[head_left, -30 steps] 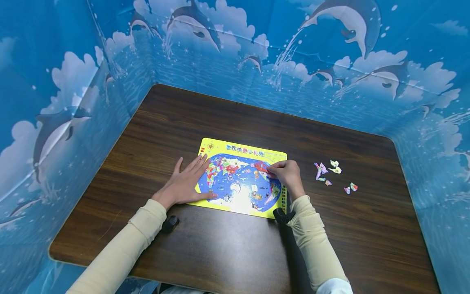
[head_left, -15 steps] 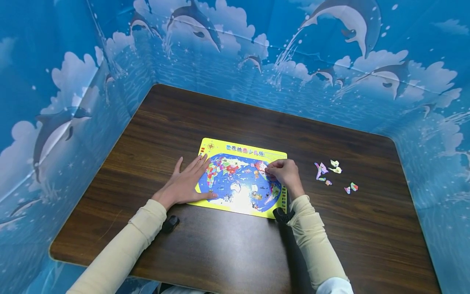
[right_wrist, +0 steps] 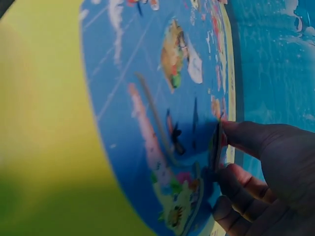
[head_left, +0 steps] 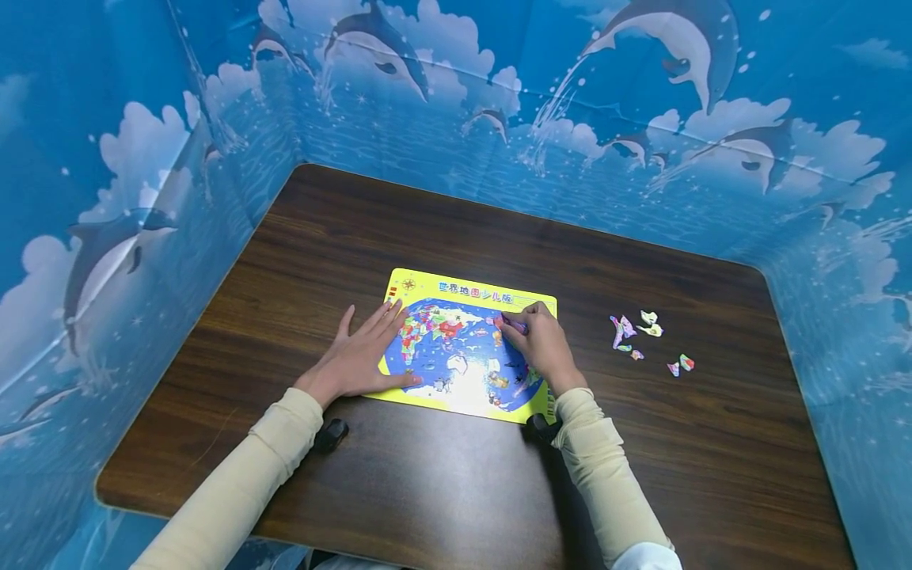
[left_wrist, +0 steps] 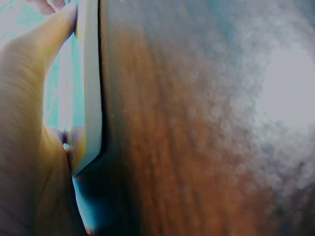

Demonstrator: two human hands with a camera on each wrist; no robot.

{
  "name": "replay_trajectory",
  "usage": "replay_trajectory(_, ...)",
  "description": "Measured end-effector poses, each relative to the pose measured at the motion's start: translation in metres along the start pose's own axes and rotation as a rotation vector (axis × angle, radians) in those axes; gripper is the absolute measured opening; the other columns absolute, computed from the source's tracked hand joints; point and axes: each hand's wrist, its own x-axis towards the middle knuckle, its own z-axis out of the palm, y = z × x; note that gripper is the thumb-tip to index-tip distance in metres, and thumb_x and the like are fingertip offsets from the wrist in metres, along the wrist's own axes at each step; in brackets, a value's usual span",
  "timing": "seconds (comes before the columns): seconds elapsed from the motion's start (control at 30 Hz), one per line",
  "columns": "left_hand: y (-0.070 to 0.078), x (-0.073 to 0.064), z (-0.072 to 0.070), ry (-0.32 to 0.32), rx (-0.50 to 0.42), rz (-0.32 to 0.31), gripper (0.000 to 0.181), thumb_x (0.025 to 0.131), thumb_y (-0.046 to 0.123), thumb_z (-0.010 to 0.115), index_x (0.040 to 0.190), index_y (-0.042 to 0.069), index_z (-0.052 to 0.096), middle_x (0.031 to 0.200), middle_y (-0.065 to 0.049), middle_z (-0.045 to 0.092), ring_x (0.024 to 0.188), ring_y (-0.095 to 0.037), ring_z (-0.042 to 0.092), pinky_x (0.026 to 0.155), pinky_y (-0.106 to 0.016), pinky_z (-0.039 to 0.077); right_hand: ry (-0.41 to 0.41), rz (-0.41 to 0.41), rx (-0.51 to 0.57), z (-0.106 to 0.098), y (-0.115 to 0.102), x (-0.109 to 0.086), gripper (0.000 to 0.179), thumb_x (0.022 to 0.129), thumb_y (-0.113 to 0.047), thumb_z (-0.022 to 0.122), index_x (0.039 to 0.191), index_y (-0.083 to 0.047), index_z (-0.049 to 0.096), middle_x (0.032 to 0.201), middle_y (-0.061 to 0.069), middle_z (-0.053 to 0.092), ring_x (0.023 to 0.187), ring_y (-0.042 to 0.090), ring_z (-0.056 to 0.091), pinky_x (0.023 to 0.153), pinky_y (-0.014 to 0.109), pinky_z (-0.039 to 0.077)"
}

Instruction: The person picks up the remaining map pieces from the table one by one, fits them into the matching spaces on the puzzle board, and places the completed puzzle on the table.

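Note:
A yellow-bordered world map puzzle board (head_left: 420, 281) lies on the table. My left hand (head_left: 363, 352) rests on its left side with the fingers spread, the thumb along the lower edge. Over the upper right of the map, my right hand (head_left: 547, 348) pinches a small puzzle piece (right_wrist: 216, 145) between thumb and fingertips. The piece stands on edge close to the board in the right wrist view, its printed face turned mostly out of sight. In the left wrist view, the left thumb (left_wrist: 54, 42) lies against the board's edge.
Several loose puzzle pieces (head_left: 621, 331) lie to the right of the board, including two pale ones (head_left: 651, 323) and two apart at the lower right (head_left: 685, 362). The dark wooden table (head_left: 427, 214) is surrounded by blue dolphin curtains (head_left: 456, 95).
My right hand has moved left over the map, and the piece in its fingers is now tipped up on edge. The left hand and the board stay in place.

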Motion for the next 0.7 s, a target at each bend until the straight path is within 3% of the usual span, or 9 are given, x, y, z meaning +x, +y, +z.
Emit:
replay_trajectory(0.23,-0.001,0.000,0.000,0.003,0.011,0.001,0.112,0.074,0.087,0.041,0.157,0.020,0.010,0.163,0.000,0.002,0.149,-0.021,0.002,0.110,-0.065,-0.009,-0.008,-0.015,-0.048,0.002,0.003,-0.005,0.045,0.095,-0.040,0.061,0.133,-0.017,0.061,0.108,0.011,0.049,0.089,0.024,0.051,0.072,0.035,0.048)
replay_trajectory(0.47,-0.001,-0.001,-0.001,0.004,0.001,0.003,0.111,0.075,0.086,0.043,0.157,0.020,0.010,0.163,0.000,0.002,0.149,-0.021,0.002,0.110,-0.065,-0.010,0.008,-0.011,-0.074,0.001,0.009,-0.009,0.052,0.089,-0.045,0.067,0.134,-0.018,0.061,0.114,0.012,0.049,0.092,0.026,0.053,0.072,0.038,0.054)
replay_trajectory(0.7,-0.002,0.000,0.002,-0.003,0.007,0.005,0.111,0.075,0.086,0.042,0.157,0.019,0.010,0.163,0.000,0.001,0.149,-0.021,0.001,0.110,-0.064,-0.011,0.013,-0.056,-0.123,0.003,0.015,-0.009,0.047,0.090,-0.042,0.066,0.131,-0.021,0.062,0.110,0.009,0.048,0.088,0.023,0.052,0.066,0.031,0.046)
